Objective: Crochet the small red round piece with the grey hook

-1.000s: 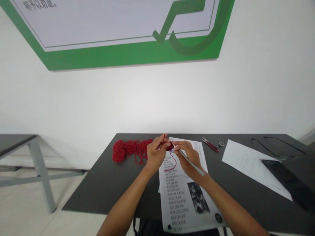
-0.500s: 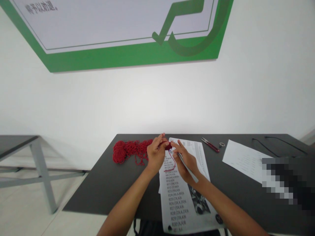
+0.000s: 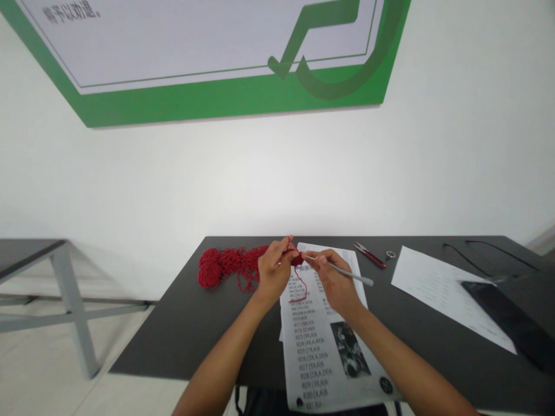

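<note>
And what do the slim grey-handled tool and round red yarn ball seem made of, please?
Slim grey-handled tool: thin, pale shaft probably metal; smooth, matt handle perhaps plastic or rubber. Round red yarn ball: matt fibre, judging by its wound strands; which fibre is unclear.

Decent light, kinda soft
Wall (image 3: 277,173) glows brightest above the far edge of the tabletop (image 3: 173,341); rightmost sheet (image 3: 427,283) looks mushy.
</note>
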